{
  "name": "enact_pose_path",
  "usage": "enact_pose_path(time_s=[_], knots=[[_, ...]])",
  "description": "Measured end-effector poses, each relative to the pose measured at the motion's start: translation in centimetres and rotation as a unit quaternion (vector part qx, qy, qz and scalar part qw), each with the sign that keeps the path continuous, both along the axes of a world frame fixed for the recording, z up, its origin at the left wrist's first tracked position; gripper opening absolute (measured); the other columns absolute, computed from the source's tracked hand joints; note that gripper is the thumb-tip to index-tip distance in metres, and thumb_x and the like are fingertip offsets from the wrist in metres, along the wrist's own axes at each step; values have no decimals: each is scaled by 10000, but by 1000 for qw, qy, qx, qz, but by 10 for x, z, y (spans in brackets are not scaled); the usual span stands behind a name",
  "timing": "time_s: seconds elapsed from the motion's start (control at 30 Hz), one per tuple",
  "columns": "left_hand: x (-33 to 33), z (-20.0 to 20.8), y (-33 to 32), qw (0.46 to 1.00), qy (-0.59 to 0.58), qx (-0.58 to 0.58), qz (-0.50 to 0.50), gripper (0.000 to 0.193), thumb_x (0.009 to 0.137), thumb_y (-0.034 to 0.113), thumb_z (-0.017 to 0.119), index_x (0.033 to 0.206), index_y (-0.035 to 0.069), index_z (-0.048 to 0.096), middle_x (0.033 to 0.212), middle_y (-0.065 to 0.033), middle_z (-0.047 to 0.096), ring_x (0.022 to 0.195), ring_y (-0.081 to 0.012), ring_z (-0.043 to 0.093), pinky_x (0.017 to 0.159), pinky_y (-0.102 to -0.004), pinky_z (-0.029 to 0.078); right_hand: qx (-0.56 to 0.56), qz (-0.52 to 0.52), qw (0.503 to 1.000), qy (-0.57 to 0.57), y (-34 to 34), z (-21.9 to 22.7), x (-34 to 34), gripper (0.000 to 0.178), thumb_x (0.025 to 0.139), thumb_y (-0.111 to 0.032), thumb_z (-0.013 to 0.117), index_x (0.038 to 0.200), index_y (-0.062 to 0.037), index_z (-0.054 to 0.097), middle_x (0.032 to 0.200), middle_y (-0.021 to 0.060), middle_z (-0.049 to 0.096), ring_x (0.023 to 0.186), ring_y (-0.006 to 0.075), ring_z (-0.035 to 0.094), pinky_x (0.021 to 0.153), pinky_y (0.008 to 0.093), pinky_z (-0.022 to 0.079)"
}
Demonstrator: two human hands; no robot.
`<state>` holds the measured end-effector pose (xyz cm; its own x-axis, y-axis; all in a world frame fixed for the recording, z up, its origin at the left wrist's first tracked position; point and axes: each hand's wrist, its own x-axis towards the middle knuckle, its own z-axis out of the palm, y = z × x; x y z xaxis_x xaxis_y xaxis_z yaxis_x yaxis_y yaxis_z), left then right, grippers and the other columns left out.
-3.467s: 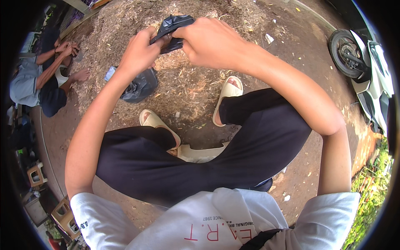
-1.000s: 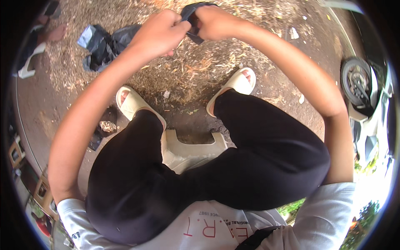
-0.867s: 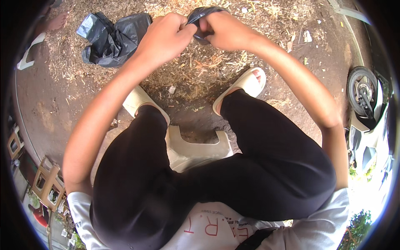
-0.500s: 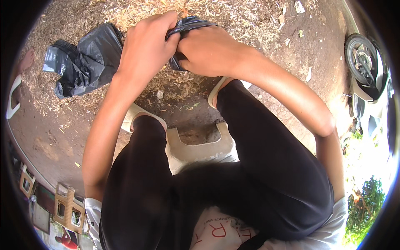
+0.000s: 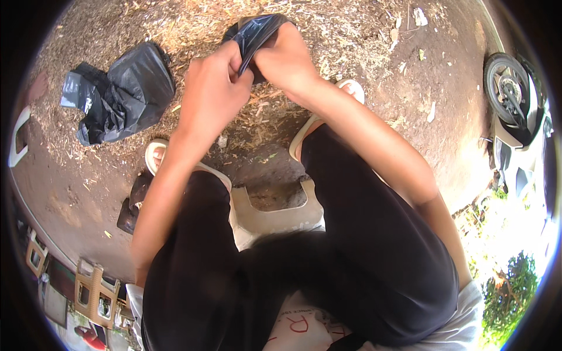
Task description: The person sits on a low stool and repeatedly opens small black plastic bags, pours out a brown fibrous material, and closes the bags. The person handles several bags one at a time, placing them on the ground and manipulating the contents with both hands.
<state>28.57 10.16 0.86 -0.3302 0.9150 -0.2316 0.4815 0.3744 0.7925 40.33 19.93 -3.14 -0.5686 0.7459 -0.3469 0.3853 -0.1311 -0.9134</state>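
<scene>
A black plastic bag (image 5: 253, 36) is stretched between my two hands above the ground. My left hand (image 5: 219, 76) pinches its near edge, thumb and fingers closed on the film. Partly inside the bag's mouth is my right hand (image 5: 285, 58), its fingers mostly hidden by the plastic, so their hold does not show. On the ground left of my hands sits another black plastic bag (image 5: 132, 93), crumpled, with a bunched upper part lying to its left.
Wood shavings (image 5: 193, 29) cover the soil ahead. I sit on a pale plastic stool (image 5: 278, 219), feet in light sandals. A dark object (image 5: 129, 216) lies beside my left forearm. A motorbike wheel (image 5: 504, 86) stands far right; woven chairs (image 5: 93, 295) are at lower left. Someone's foot (image 5: 38, 88) shows at the left edge.
My right hand has moved left and pushed into the bag's mouth. My left hand has dropped lower, and the bag has turned more upright between them.
</scene>
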Motion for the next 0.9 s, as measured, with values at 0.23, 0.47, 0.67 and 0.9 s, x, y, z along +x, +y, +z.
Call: enact_pose_path(time_s=[0.23,0.47,0.67,0.9], knots=[[5,-11,-4,997,-14,36,62,118,842,32,656,843,18,539,632,-140,646,553,-257,655,557,-368,500,142,37,988,-47,-4,-3,8,259,791,-115,735,1025,-7,706,990,217,725,983,373,702,876,453,543],[-10,-18,4,993,55,69,79,84,870,52,634,919,50,565,631,-131,654,590,-304,684,574,-409,520,237,130,955,-117,-3,7,10,203,811,-158,758,950,-11,747,868,179,730,807,346,722,774,418,567],[-18,-16,3,976,202,77,-42,71,885,60,616,956,62,610,789,-147,675,736,-384,698,656,-480,550,320,300,873,-213,0,22,18,209,920,-227,676,908,-31,745,812,161,731,781,377,721,784,473,573],[-29,-24,-3,956,222,32,-187,143,886,95,614,1002,58,691,929,-163,701,828,-415,703,746,-511,579,433,352,802,-213,1,26,30,310,945,-340,669,834,-66,762,815,123,742,847,295,720,876,394,513]])
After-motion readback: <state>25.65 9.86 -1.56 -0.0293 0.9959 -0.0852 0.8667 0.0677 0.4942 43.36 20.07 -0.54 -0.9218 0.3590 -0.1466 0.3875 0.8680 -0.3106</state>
